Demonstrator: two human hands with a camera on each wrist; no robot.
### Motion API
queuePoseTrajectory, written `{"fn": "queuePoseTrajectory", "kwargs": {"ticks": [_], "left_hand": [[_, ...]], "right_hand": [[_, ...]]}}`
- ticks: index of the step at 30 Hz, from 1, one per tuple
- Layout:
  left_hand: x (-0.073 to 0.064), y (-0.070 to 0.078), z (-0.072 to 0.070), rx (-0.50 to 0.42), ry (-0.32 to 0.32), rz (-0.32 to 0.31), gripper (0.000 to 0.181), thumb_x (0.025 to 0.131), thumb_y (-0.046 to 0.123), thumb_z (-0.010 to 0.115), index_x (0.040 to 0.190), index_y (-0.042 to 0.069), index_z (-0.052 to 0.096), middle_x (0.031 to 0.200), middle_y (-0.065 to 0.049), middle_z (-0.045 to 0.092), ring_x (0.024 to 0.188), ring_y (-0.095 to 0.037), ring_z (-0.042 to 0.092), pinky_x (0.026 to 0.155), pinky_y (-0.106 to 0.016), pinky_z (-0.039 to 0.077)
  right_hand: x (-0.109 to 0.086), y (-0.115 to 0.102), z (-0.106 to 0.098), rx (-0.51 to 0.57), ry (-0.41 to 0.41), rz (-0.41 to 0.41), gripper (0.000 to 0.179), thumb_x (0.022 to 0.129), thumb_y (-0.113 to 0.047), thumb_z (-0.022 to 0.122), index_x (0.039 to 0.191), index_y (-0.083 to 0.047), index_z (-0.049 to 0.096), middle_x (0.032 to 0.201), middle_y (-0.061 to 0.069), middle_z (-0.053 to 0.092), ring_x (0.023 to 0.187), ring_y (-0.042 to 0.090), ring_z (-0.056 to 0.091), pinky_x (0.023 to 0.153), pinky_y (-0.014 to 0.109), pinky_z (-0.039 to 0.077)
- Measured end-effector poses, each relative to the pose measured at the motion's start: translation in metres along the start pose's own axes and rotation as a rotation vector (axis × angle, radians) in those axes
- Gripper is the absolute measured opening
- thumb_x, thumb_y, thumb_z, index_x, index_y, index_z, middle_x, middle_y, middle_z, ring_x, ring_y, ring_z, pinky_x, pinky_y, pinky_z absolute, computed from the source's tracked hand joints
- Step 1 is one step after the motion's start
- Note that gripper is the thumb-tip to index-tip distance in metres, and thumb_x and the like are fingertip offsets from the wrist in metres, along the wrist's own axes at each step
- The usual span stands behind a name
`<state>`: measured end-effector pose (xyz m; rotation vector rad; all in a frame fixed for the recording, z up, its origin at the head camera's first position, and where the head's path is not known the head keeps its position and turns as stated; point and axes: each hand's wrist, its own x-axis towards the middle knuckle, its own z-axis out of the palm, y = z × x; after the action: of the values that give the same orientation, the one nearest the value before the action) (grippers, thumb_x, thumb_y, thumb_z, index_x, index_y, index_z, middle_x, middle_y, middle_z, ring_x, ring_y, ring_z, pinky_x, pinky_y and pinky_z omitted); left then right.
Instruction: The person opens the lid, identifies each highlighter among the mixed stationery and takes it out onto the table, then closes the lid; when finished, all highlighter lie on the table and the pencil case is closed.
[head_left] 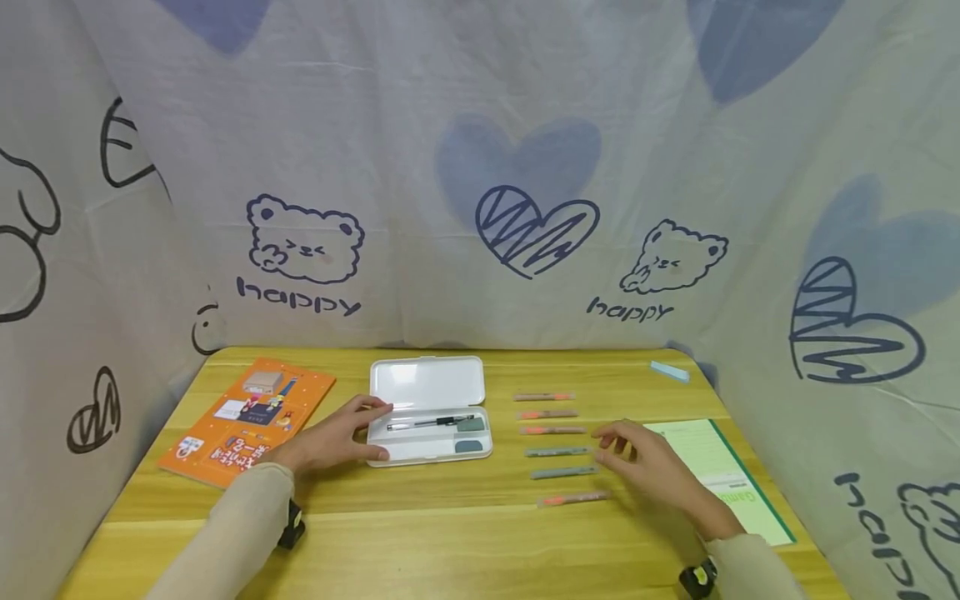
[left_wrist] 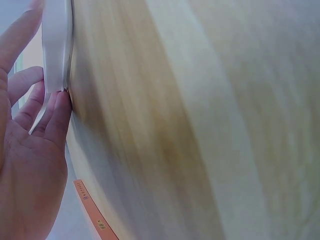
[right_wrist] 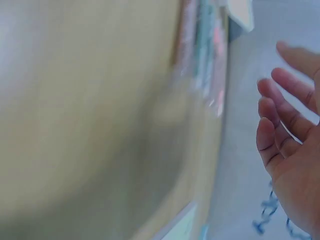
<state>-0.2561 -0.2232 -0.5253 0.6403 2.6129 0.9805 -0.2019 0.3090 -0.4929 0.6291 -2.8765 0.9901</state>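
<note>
My left hand (head_left: 341, 437) holds the left end of an opened white pencil case (head_left: 427, 364), thumb at its front corner and fingers near the hinge. In the left wrist view, fingertips (left_wrist: 60, 107) press against the end of the white case (left_wrist: 57, 45). Inside the case lie a black-and-clear pen (head_left: 429, 422) and a grey-green piece (head_left: 470, 425); another grey-green piece (head_left: 468, 446) shows at the front. My right hand (head_left: 648, 462) hovers with loosely bent fingers and nothing in them, beside a column of pens (head_left: 557, 452), some orange-and-brown, others grey-green.
An orange booklet (head_left: 247, 417) lies left of the case, under the left forearm in the head view. A pale green notepad (head_left: 731, 475) lies to the right, partly behind the right hand. Near the back right corner sits a light blue strip (head_left: 670, 372). Printed cloth (head_left: 420, 167) surrounds the table.
</note>
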Motion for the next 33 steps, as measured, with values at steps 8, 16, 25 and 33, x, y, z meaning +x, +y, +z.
{"fn": "queuePoseTrajectory", "kwargs": {"ticks": [8, 16, 25, 33], "left_hand": [[-0.001, 0.000, 0.002, 0.005, -0.004, -0.004, 0.088, 0.097, 0.045, 0.082, 0.166, 0.006, 0.045, 0.166, -0.022, 0.038, 0.154, -0.048, 0.039, 0.128, -0.070, 0.032], [0.001, 0.002, 0.002, -0.006, -0.005, -0.013, 0.087, 0.098, 0.046, 0.081, 0.167, 0.007, 0.044, 0.168, -0.020, 0.037, 0.156, -0.047, 0.038, 0.128, -0.070, 0.032], [0.000, 0.001, 0.002, -0.006, -0.004, -0.010, 0.087, 0.098, 0.046, 0.081, 0.167, 0.007, 0.044, 0.168, -0.020, 0.037, 0.156, -0.046, 0.038, 0.128, -0.070, 0.032], [-0.002, 0.003, -0.001, 0.001, -0.002, -0.023, 0.086, 0.099, 0.044, 0.081, 0.167, 0.007, 0.044, 0.168, -0.020, 0.037, 0.157, -0.047, 0.037, 0.129, -0.069, 0.031]], "right_hand": [[0.054, -0.044, 0.027, 0.128, 0.009, -0.083, 0.024, 0.107, -0.020, 0.072, 0.128, -0.009, 0.074, 0.121, 0.010, 0.075, 0.101, 0.018, 0.071, 0.086, 0.031, 0.063], [0.096, -0.074, 0.060, 0.288, -0.082, -0.021, 0.033, 0.110, -0.022, 0.068, 0.137, -0.004, 0.070, 0.136, 0.019, 0.070, 0.119, 0.031, 0.070, 0.099, 0.040, 0.062], [0.124, -0.081, 0.095, 0.499, -0.147, 0.106, 0.055, 0.112, -0.016, 0.063, 0.163, -0.003, 0.047, 0.164, 0.022, 0.049, 0.134, 0.042, 0.063, 0.111, 0.053, 0.057], [0.134, -0.088, 0.115, 0.696, -0.184, 0.192, 0.075, 0.113, -0.018, 0.062, 0.173, -0.002, 0.020, 0.176, 0.029, 0.023, 0.123, 0.045, 0.071, 0.109, 0.051, 0.060]]}}
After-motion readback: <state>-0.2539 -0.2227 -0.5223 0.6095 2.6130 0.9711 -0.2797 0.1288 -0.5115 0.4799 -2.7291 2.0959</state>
